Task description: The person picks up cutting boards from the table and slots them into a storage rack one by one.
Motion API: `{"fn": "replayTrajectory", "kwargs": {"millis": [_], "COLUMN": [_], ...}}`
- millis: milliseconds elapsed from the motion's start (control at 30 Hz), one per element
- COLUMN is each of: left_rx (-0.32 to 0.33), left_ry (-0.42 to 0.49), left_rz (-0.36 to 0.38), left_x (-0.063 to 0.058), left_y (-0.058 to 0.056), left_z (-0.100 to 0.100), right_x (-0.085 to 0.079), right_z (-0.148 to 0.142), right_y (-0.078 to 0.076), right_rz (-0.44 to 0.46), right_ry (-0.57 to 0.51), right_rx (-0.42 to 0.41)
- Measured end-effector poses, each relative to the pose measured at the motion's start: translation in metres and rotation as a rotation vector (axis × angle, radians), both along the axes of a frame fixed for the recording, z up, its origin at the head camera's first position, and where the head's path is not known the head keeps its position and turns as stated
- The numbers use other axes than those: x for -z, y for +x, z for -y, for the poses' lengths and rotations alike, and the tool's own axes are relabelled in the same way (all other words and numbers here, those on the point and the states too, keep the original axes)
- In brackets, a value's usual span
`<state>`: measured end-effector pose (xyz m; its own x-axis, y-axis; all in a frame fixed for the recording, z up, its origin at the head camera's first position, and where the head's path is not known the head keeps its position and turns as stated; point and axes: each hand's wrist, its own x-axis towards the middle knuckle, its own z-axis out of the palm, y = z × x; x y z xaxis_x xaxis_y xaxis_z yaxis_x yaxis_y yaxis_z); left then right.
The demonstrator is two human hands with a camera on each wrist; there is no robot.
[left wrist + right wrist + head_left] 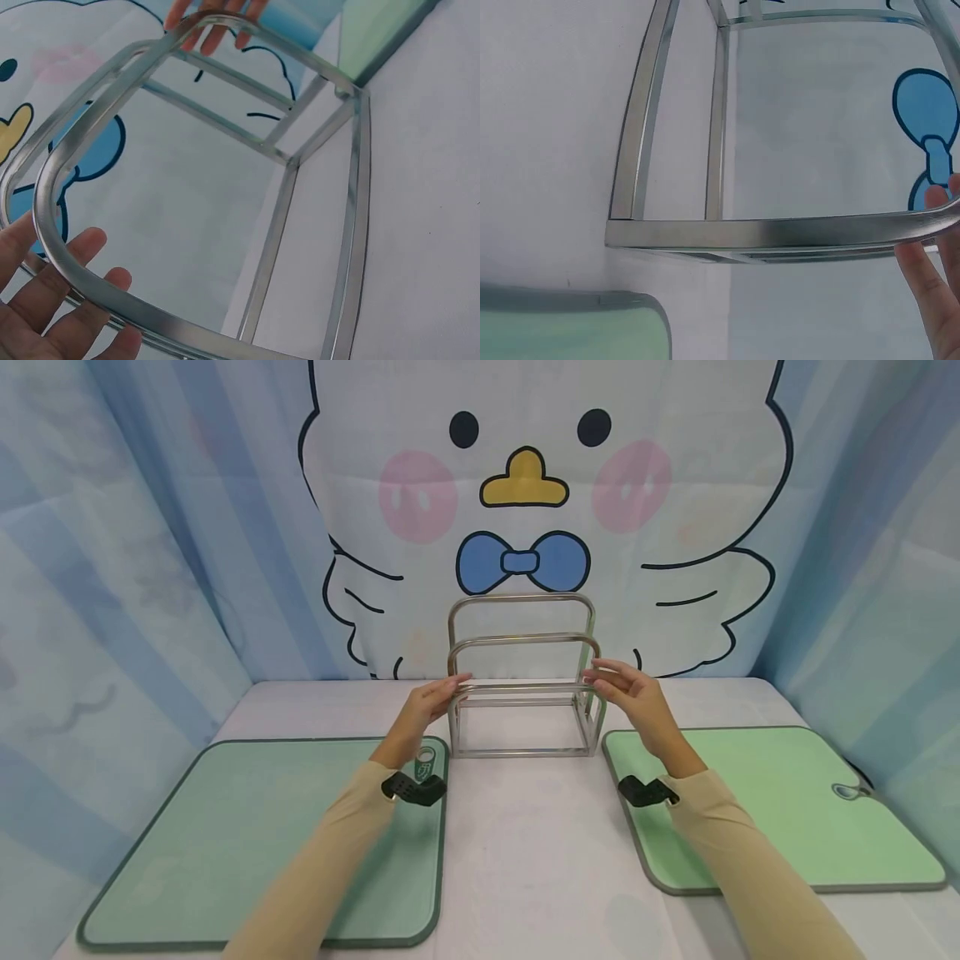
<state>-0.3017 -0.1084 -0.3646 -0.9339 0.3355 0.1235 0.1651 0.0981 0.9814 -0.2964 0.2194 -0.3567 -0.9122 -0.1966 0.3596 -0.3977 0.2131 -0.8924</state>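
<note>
A silver metal rack (525, 752) of several rounded upright frames stands on the table at centre. My left hand (427, 706) holds its left side near the top corner of the front frame. In the left wrist view, fingers (88, 244) of that hand pass behind the bar. On the opposite side, my right hand (630, 693) holds the rack near its upper right corner. The right wrist view shows fingers (922, 281) on both sides of the bar, partly cut off by the image edge.
A grey-green cutting board (262, 843) lies at left, with a printed label near its upper right corner. At right lies a light green board (787, 827) with a handle hole. A curtain with a cartoon bird (525, 485) hangs behind the white table (525, 860).
</note>
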Motion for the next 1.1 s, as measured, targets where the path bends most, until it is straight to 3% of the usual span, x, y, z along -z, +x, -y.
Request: {"fn": "replayTrajectory", "kwargs": {"millis": [167,600,867,1100], "left_rx": [0.047,0.045,0.045,0.065], "left_ry": [-0.011,0.019,-0.087,-0.179], "left_rz": [-0.057,-0.112,-0.215,-0.229], "left_x": [-0.004,-0.019,-0.019,-0.016], "left_y": [0.002,0.01,0.016,0.027], "left_z": [0.005,0.026,0.045,0.06], "right_x": [-0.006,-0.033,-0.041,-0.038], "right_z": [-0.002,0.009,0.034,0.059], "right_y": [0.004,0.015,0.025,0.035], "right_rz": [-0.048,-0.196,-0.37,-0.539], "right_ry": [0.006,0.029,0.224,0.299], "right_rx": [0.004,0.017,0.096,0.054]}}
